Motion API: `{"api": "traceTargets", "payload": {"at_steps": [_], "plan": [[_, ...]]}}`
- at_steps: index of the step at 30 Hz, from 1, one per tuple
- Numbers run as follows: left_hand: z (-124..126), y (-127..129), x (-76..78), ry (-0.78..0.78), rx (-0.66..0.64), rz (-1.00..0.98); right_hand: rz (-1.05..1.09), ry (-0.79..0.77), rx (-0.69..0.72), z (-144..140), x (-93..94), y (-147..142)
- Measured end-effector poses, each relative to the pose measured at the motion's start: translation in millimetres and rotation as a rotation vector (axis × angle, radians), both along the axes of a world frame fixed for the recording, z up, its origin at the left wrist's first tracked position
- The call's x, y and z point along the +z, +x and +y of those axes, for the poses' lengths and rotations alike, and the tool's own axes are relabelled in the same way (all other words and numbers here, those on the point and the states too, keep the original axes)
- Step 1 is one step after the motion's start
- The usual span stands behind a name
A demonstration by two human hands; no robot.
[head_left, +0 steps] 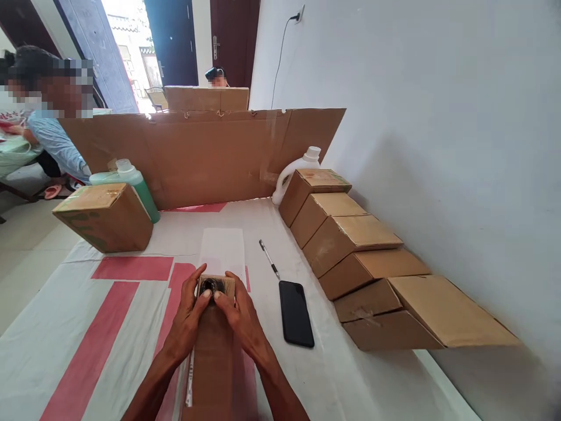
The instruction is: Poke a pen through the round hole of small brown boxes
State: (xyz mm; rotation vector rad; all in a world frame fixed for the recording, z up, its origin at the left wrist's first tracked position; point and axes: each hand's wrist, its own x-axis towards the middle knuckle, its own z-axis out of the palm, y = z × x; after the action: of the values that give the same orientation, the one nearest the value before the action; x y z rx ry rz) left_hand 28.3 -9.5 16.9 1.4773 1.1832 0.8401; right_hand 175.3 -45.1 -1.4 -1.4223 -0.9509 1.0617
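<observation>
A long narrow cardboard box (214,356) lies on the table in front of me, its far end pointing away. A dark round item (213,286) shows at that far end. My left hand (189,316) grips the left side of the end, thumb on top. My right hand (240,316) holds the right side, fingertips pressing on the dark item. A thin white strip (190,380) runs along the box's left edge.
A black phone (296,312) and a pen (269,258) lie to the right. Several cardboard boxes (350,251) line the right wall beside a white bottle (293,169). Left rear: a box (105,216), green bottle (137,181). A cardboard screen (205,152) stands behind; a seated person (48,117) is left.
</observation>
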Motion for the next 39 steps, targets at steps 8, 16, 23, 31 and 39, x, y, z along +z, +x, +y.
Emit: {"api": "traceTargets", "payload": {"at_steps": [8, 16, 23, 31, 39], "plan": [[-5.5, 2.4, 3.3, 0.025, -0.034, -0.09, 0.014, -0.031, -0.002, -6.7, 14.4, 0.4], [-3.3, 5.1, 9.8, 0.072, -0.042, -0.066, -0.113, 0.015, -0.042, -4.0, 25.2, 1.1], [-0.6, -5.5, -0.2, -0.001, -0.044, -0.092, -0.384, -0.254, 0.039, 37.5, 1.4, 78.5], [1.9, -9.0, 1.3, -0.02, -0.209, -0.122, -0.572, -0.524, -0.191, 87.1, -31.6, 141.2], [7.4, -13.4, -6.7, 0.003, -0.226, -0.11, 0.046, 0.033, -0.2, 54.6, 18.3, 91.8]]}}
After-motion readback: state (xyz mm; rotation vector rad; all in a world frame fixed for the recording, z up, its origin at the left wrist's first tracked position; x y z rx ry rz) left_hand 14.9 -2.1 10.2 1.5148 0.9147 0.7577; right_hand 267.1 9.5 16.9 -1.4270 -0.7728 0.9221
